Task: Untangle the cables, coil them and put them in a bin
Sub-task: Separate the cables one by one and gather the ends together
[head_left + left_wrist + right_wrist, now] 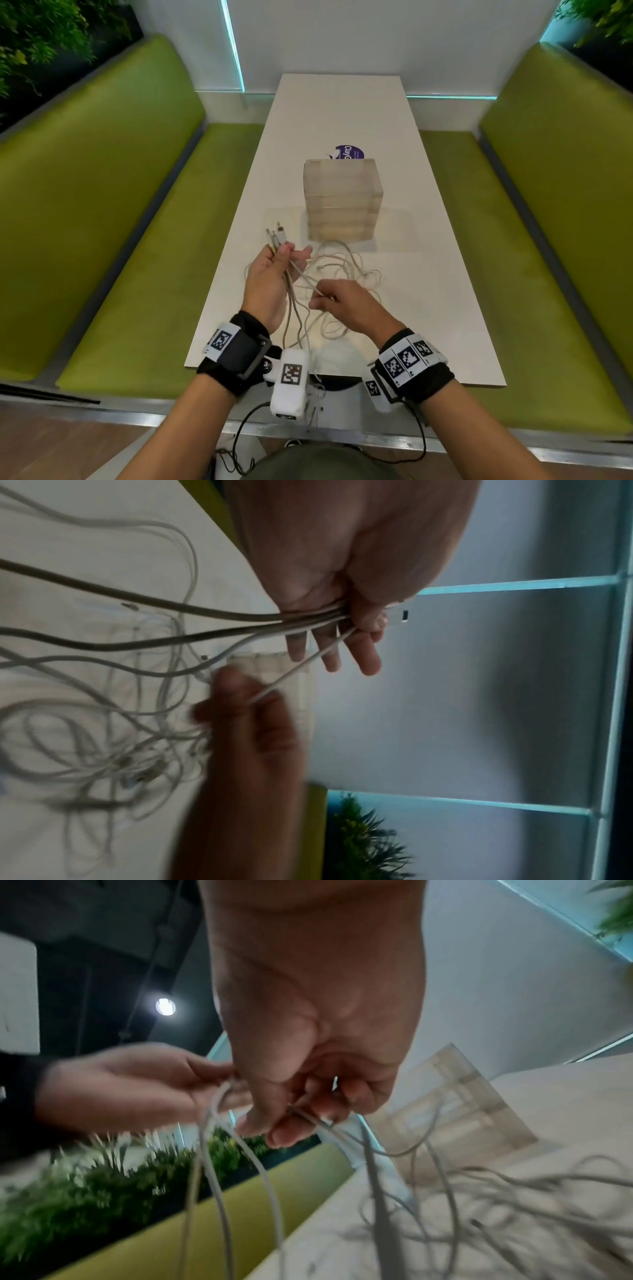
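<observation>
Several white and grey cables [346,270] lie tangled on the white table [428,274], just in front of a clear plastic bin [342,198]. My left hand [287,255] is raised over the table's left side and grips a bundle of cable ends, with the plugs [278,233] sticking out past the fingers. In the left wrist view the left hand [346,612] clamps the strands and a USB plug [399,615] shows beyond it. My right hand [323,298] pinches one thin white cable [301,666] that runs up to the left hand. The right wrist view shows that pinch [301,1118] blurred.
A purple round sticker [350,152] lies behind the bin. Green benches [120,222] flank the narrow table on both sides. Loose loops of cable [329,329] reach toward the table's near edge. A flat clear sheet [390,226] lies under the bin.
</observation>
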`<state>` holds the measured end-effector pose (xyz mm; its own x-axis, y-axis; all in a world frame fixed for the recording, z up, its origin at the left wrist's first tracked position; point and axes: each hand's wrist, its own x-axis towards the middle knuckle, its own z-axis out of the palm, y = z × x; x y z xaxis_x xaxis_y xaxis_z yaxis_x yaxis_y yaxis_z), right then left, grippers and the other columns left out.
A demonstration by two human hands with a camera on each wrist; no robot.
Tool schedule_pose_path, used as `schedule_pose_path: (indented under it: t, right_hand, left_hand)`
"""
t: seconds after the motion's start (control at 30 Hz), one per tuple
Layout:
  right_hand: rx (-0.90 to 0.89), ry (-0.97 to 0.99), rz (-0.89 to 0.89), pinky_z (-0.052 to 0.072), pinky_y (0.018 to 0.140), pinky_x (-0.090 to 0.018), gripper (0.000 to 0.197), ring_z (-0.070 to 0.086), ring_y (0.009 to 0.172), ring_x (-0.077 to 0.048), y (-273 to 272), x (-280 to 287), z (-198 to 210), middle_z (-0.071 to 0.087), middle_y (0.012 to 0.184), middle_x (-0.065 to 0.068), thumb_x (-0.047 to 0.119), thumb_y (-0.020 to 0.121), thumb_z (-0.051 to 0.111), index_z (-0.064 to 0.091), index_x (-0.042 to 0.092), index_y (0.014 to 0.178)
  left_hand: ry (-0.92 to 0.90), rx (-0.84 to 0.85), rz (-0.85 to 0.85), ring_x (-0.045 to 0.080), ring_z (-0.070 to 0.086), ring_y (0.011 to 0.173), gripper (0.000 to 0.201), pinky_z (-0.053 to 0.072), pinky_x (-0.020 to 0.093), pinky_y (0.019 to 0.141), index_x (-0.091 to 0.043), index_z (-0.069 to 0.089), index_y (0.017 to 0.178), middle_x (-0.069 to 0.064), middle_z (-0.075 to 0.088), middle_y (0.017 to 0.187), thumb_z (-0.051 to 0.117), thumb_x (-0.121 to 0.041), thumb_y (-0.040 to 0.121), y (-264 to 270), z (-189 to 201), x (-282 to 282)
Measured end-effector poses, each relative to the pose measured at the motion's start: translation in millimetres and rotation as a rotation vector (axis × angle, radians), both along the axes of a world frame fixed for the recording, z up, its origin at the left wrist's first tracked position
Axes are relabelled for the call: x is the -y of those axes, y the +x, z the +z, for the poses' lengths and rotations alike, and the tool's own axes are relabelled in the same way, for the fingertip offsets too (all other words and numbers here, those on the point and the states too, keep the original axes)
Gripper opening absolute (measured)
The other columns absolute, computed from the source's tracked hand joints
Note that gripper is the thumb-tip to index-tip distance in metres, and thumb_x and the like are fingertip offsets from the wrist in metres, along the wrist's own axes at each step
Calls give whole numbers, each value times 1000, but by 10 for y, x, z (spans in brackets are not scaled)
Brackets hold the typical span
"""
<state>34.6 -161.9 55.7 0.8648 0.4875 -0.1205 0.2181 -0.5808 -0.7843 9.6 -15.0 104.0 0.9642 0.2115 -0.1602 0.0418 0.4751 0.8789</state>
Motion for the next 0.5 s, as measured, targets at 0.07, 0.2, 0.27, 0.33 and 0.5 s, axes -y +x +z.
schedule_pose_path:
  t: [0.07,0.2,0.27,0.33,0.5]
  right_hand:
    - [-22,-76,23,43,71,-31,14,55,73,-8,69,87,-189,61,78,13,23,91,58,63,13,81]
    - [-8,-181,-107,40,71,-32,25,59,86,-20,273,337,-393,67,91,-4,25,96,49,64,9,82]
    - [-6,-208,-145,38,67,-31,23,57,81,-20,361,434,-407,65,85,-5,20,94,50,66,9,81]
    - [-33,-148,-190,40,63,-30,24,57,71,-19,413,512,-370,61,74,-2,8,90,49,64,17,75]
    - [-96,117,-267,37,53,-29,31,44,52,-16,423,396,-103,48,56,2,13,94,43,58,20,67]
  left_hand:
    - [-86,57,32,23,70,84,18,54,39,88,-9,52,90,-1,64,63,39,-14,101,21,124,-107]
    - [-125,113,105,9,52,50,21,52,26,61,-10,52,89,-5,52,57,36,-15,102,18,332,-297]
    - [-118,133,138,6,42,46,20,43,21,52,-11,51,89,-7,49,57,36,-16,102,3,371,-394]
    - [-104,127,158,4,35,44,20,33,17,47,-13,50,89,-8,48,57,35,-17,103,-1,349,-461]
    - [-1,-14,106,5,28,43,21,23,20,46,-12,52,90,-7,44,57,38,-21,102,20,62,-391]
